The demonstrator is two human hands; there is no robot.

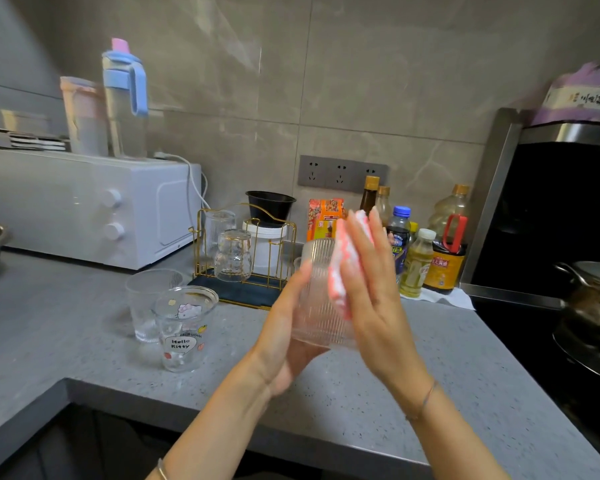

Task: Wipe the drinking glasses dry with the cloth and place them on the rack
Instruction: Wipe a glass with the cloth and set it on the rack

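My left hand holds a ribbed clear glass upright above the counter, fingers wrapped round its left side. With straight fingers my right hand presses a pink and white cloth flat against the glass's right side. Two more glasses stand on the counter at left: a plain one and a Hello Kitty one. The gold wire rack on a dark mat behind them carries two upturned glasses.
A white microwave sits at back left with bottles on top. Sauce and oil bottles crowd the back right by the wall sockets. A stove with a steel pot lies at the right. The grey counter's front edge runs below my arms.
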